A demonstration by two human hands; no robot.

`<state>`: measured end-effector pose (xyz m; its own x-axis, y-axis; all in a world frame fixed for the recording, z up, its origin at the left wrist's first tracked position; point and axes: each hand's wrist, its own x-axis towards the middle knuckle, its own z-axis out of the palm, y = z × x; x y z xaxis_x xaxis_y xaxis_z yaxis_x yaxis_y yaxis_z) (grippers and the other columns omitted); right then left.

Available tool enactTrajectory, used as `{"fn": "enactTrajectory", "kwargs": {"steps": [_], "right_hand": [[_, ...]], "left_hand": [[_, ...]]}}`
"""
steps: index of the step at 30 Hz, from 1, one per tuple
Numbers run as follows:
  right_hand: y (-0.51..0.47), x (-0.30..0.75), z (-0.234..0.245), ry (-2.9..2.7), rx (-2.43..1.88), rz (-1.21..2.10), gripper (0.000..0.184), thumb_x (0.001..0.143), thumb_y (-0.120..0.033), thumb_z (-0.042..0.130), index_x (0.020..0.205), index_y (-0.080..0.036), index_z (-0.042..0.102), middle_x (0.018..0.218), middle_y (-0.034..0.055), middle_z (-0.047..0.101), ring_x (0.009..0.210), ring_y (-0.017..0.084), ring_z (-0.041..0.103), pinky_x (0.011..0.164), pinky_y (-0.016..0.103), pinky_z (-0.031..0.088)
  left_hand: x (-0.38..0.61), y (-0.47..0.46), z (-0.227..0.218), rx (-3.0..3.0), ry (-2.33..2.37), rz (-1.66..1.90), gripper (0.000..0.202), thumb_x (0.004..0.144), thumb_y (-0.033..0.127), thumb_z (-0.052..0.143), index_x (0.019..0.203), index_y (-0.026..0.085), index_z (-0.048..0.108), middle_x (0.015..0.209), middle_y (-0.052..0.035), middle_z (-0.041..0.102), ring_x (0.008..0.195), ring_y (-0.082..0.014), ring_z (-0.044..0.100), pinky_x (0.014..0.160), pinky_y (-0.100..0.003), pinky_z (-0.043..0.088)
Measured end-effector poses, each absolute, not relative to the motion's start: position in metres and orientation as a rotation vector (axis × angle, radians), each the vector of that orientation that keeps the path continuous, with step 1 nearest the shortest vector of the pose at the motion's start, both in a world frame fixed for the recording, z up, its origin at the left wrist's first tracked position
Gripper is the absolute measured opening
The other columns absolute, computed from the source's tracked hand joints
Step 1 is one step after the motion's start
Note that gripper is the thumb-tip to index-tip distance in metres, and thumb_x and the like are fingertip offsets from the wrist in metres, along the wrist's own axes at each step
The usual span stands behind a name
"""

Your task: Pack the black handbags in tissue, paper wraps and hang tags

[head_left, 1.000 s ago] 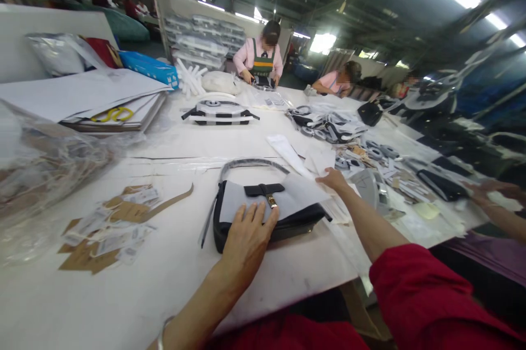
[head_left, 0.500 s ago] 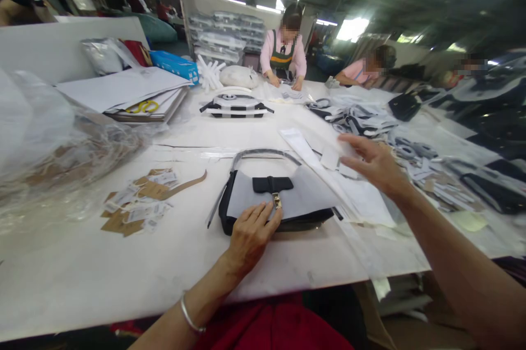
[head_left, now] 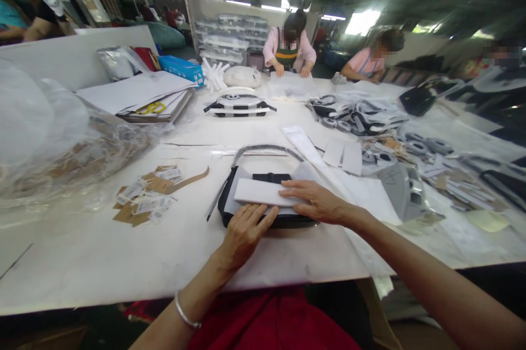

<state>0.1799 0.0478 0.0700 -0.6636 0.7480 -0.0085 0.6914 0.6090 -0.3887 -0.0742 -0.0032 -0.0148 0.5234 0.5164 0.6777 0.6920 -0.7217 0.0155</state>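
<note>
A black handbag point(head_left: 225, 196) lies in front of me, its handle point(head_left: 263, 148) wrapped in grey and arching toward the far side. Thin white sheeting covers the front of the bag, under a black strap tab point(head_left: 259, 177). Across the tab and over the gold clasp, now hidden, lies a white foam sheet point(head_left: 258, 192). My right hand point(head_left: 318, 202) grips the foam sheet at its right end, fingers on top. My left hand point(head_left: 249, 232) rests with fingers stretched out along the bag's near edge, fingertips at the sheet's lower side.
Paper tags point(head_left: 148, 196) lie to the left, beside a clear plastic bag point(head_left: 82, 164). Yellow scissors point(head_left: 151, 108) rest on stacked board. White foam pieces point(head_left: 351, 158) and a heap of wrapped parts point(head_left: 357, 114) are at right. A co-worker point(head_left: 290, 46) works across the table.
My right hand has moved left from the white pieces to the bag, bringing the foam sheet over the clasp. My left hand has stayed at the bag's near edge.
</note>
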Motion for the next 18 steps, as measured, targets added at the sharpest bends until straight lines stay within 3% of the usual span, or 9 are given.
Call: {"fn": "enactTrajectory", "kwargs": {"steps": [6,11,15,18], "right_hand": [[0.057,0.171,0.074,-2.808,-1.117,0.492,0.056,0.084,-0.009,0.047,0.133,-0.032,0.059,0.142,0.0018,0.054,0.138,0.026,0.042,0.116,0.063,0.013],[0.051,0.168,0.064,-2.770,-1.148,0.421,0.056,0.084,-0.005,0.040,0.130,-0.029,0.061,0.141,0.0028,0.056,0.134,0.024,0.048,0.115,0.058,0.023],[0.039,0.166,0.056,-2.697,-1.184,0.366,0.054,0.084,-0.007,0.044,0.130,-0.029,0.061,0.140,0.0037,0.057,0.131,0.025,0.051,0.113,0.056,0.031],[0.032,0.161,0.055,-2.708,-1.218,0.305,0.053,0.084,-0.007,0.045,0.131,-0.028,0.060,0.139,0.0053,0.058,0.128,0.029,0.053,0.109,0.059,0.036]], "left_hand": [[-0.079,-0.001,-0.014,-2.592,-0.968,-1.067,0.041,0.095,0.004,0.042,0.131,0.016,0.055,0.117,-0.0096,0.068,0.104,-0.0177,0.063,0.091,-0.032,0.051],[-0.081,-0.002,-0.012,-2.583,-0.900,-1.141,0.041,0.092,0.000,0.043,0.130,0.011,0.053,0.110,-0.0115,0.069,0.102,-0.0172,0.063,0.088,-0.031,0.053],[-0.079,-0.010,0.003,-2.543,-0.920,-1.100,0.036,0.092,0.006,0.051,0.127,0.016,0.055,0.104,-0.0092,0.069,0.097,-0.0178,0.064,0.090,-0.033,0.052],[-0.072,-0.009,0.024,-2.527,-0.994,-0.887,0.046,0.090,0.015,0.060,0.134,0.018,0.051,0.125,-0.0120,0.064,0.120,-0.0249,0.057,0.103,-0.041,0.045]]}}
